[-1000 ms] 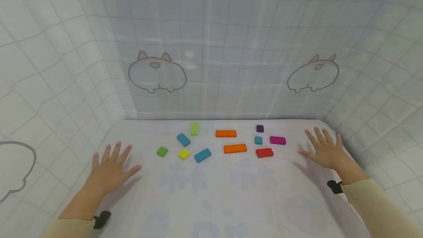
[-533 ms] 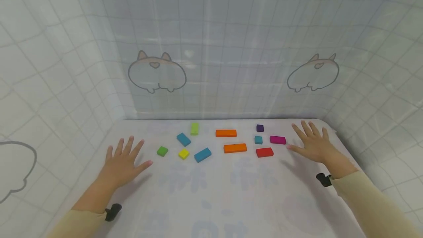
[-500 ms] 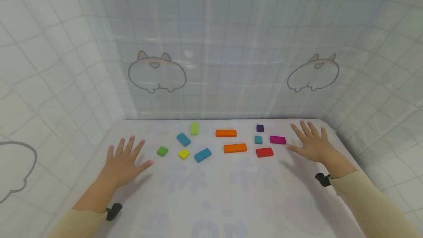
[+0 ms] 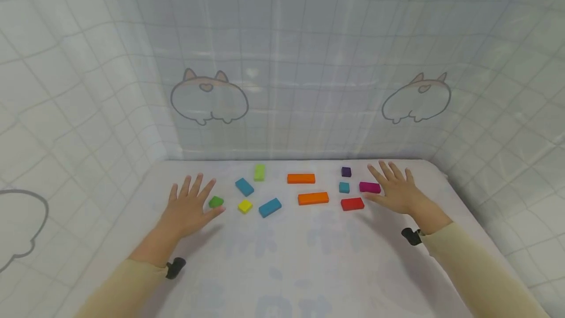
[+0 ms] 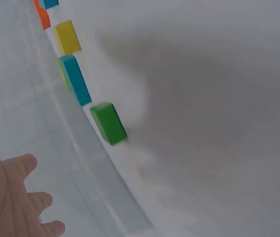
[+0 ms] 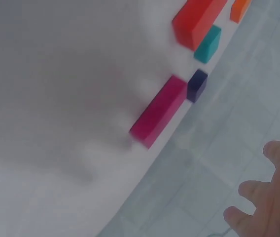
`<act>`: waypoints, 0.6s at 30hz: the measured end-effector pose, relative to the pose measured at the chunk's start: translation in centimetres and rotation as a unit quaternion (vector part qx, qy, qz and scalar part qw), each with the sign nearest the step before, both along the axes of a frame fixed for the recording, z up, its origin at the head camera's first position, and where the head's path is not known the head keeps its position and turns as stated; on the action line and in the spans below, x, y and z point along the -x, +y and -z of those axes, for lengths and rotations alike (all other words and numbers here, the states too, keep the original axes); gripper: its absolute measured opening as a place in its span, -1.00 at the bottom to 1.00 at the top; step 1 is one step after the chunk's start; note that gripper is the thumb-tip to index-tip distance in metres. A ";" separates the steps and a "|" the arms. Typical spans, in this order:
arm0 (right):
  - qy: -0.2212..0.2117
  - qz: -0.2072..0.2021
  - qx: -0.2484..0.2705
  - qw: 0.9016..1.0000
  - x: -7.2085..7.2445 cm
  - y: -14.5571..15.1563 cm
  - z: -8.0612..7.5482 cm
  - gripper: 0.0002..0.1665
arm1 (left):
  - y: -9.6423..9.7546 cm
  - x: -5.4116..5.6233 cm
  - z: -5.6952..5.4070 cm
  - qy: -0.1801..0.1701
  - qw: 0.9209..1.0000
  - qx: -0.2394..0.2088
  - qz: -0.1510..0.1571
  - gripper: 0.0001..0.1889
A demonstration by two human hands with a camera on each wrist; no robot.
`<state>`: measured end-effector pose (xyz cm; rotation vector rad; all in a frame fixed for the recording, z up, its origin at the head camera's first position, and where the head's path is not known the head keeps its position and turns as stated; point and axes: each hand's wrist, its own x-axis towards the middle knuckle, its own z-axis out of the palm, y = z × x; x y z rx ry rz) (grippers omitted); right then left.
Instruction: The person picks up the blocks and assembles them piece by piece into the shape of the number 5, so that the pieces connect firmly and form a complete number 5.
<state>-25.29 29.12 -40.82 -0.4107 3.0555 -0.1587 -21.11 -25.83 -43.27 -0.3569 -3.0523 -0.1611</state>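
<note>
My left hand [image 4: 185, 212], fingers spread, hovers above the table and partly covers the green block [image 4: 216, 202]. Over by the magenta block [image 4: 370, 187], my right hand [image 4: 397, 193] is also spread, its thumb overlapping that block in the head view. Neither hand holds anything. Between them lie a yellow block [image 4: 244, 206], two blue blocks [image 4: 270, 207] [image 4: 244, 187], a light green block [image 4: 259, 172], two orange blocks [image 4: 313, 198] [image 4: 301, 178], a red block [image 4: 352, 204], a teal cube [image 4: 344, 187] and a dark purple cube [image 4: 346, 172].
A white table [image 4: 282, 269] with faint printed marks carries the blocks near its far edge. Behind it rises a grid-patterned curtain [image 4: 282, 92] with animal drawings. Similar curtains close in the left [image 4: 62, 126] and right [image 4: 512, 126] sides.
Both hands have moved inward over the table, the left to the right and the right to the left, coming over the outer blocks. The blocks have stayed in place.
</note>
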 end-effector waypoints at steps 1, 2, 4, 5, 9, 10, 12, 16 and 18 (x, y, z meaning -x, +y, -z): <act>-0.002 -0.002 0.005 1.000 0.1 -0.3 -0.1 0.13 | 0.3 0.2 0.0 -0.001 1.000 0.000 0.002 -0.02; -0.003 -0.005 0.007 1.000 0.1 -0.6 -0.1 0.12 | 0.6 0.3 0.0 -0.006 1.000 0.001 0.002 -0.02; -0.004 -0.011 0.010 1.000 0.4 -1.1 -0.1 0.11 | 1.2 0.6 -0.1 -0.009 1.000 -0.002 0.003 -0.03; -0.005 -0.014 0.009 1.000 0.5 -1.4 -0.1 0.11 | 1.5 0.8 -0.1 -0.010 1.000 -0.004 0.004 -0.03; -0.012 -0.022 0.005 1.000 1.2 -2.3 0.1 0.12 | 2.4 1.4 0.1 -0.011 1.000 -0.012 0.010 -0.04; -0.014 -0.024 0.005 1.000 1.3 -2.5 0.2 0.12 | 2.6 1.5 0.2 -0.011 1.000 -0.009 0.010 -0.04; -0.017 -0.027 0.004 0.999 1.6 -3.0 0.3 0.13 | 2.9 1.9 0.4 -0.011 1.000 -0.011 0.012 -0.03; -0.019 -0.036 0.002 0.999 2.0 -3.8 0.6 0.14 | 3.5 2.6 0.8 -0.021 1.000 -0.010 0.011 -0.01; -0.019 -0.039 -0.005 0.999 2.2 -4.2 0.7 0.14 | 4.0 3.0 1.0 -0.027 1.000 -0.010 0.011 -0.01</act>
